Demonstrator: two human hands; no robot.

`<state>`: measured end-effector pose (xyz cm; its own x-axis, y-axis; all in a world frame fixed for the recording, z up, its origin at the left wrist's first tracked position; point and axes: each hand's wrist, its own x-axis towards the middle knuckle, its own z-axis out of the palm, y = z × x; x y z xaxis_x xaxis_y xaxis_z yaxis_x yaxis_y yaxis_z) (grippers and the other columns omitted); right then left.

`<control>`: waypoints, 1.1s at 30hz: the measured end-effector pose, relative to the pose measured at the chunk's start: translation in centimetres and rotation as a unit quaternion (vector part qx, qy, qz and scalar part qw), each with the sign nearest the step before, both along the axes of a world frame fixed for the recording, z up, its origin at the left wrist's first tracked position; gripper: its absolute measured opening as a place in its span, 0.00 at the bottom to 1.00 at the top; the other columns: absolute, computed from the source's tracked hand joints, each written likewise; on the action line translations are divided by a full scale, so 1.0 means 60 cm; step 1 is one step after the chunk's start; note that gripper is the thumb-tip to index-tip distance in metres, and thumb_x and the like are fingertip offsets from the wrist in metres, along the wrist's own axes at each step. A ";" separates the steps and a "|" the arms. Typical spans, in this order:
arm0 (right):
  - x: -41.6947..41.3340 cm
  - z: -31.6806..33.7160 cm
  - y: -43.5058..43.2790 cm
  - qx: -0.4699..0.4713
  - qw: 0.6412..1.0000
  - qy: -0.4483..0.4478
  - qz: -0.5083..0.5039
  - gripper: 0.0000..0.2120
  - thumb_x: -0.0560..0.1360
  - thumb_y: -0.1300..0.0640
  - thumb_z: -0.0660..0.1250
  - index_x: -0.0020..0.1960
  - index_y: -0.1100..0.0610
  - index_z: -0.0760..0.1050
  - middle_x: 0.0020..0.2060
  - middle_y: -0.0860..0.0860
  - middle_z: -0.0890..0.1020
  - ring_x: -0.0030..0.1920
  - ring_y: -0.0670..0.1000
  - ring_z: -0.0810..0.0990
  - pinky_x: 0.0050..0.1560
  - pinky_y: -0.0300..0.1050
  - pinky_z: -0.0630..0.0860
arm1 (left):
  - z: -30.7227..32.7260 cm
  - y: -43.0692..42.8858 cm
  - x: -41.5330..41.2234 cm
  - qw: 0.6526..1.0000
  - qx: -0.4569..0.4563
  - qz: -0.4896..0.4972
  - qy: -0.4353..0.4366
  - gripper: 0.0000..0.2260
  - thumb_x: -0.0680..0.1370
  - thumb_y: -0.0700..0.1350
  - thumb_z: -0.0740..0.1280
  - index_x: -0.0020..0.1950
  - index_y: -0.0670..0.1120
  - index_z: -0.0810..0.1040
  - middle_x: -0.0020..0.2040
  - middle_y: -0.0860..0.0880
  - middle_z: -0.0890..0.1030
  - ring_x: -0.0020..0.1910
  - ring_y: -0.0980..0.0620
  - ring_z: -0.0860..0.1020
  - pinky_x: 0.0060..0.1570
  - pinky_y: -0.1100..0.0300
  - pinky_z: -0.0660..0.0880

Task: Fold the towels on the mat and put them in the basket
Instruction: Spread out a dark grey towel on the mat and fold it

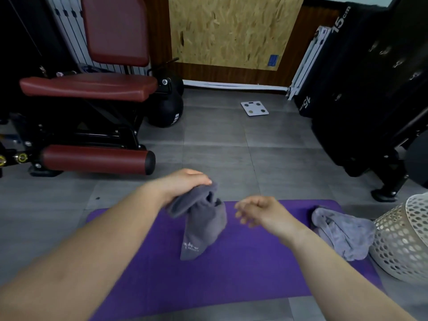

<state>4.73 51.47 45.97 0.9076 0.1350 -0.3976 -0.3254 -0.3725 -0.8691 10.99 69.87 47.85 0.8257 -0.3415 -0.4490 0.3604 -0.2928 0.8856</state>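
Note:
A dark grey towel [203,225] hangs bunched above the purple mat [250,269], its printed lower end close to or touching the mat. My left hand [185,181] grips its top edge. My right hand [259,210] hovers just right of the towel, fingers loosely apart and blurred, holding nothing. A second, lighter grey towel [342,232] lies crumpled on the mat's right end. It rests against the white perforated basket [403,242], which stands at the right edge of the view.
A red-padded exercise bench [92,86] and its roller pad [97,159] stand at the left on the grey tile floor. A black medicine ball [166,110] sits behind it. A white scale [254,108] lies farther back. Black gym equipment [361,100] fills the right.

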 end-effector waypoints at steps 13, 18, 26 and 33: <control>0.057 -0.009 0.158 0.035 0.975 0.023 0.218 0.14 0.74 0.70 0.59 0.36 0.53 0.71 0.26 0.40 0.73 0.28 0.36 0.70 0.33 0.28 0.66 | 0.039 0.148 0.000 0.917 0.214 -0.257 -0.220 0.11 0.69 0.36 0.71 0.37 0.53 0.82 0.41 0.55 0.75 0.40 0.68 0.74 0.41 0.75 0.68; 0.055 -0.011 0.192 -0.160 0.918 0.032 0.362 0.08 0.73 0.55 0.66 0.36 0.51 0.69 0.33 0.44 0.72 0.36 0.44 0.71 0.38 0.38 0.66 | 0.045 0.194 -0.002 0.926 0.165 -0.182 -0.285 0.20 0.65 0.37 0.73 0.29 0.65 0.79 0.37 0.54 0.77 0.38 0.66 0.76 0.40 0.78 0.67; 0.059 -0.087 0.105 -0.468 0.784 0.057 0.404 0.12 0.71 0.43 0.64 0.45 0.51 0.75 0.38 0.47 0.75 0.48 0.51 0.73 0.48 0.39 0.65 | 0.021 0.338 0.020 0.940 0.199 -0.074 -0.267 0.31 0.68 0.30 0.71 0.27 0.70 0.77 0.35 0.69 0.78 0.36 0.71 0.76 0.38 0.80 0.67; 0.043 -0.162 0.001 -0.601 0.658 0.090 0.444 0.17 0.70 0.45 0.63 0.29 0.50 0.60 0.32 0.45 0.74 0.58 0.49 0.75 0.53 0.38 0.65 | -0.102 0.416 0.065 0.935 0.312 -0.054 -0.159 0.24 0.68 0.32 0.72 0.28 0.63 0.76 0.30 0.62 0.78 0.32 0.74 0.74 0.35 0.80 0.67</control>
<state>7.31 51.51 36.27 0.6065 0.0706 -0.7919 0.4286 -0.8680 0.2509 14.89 94.86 41.70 0.9273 -0.1847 -0.3255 0.0455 -0.8076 0.5880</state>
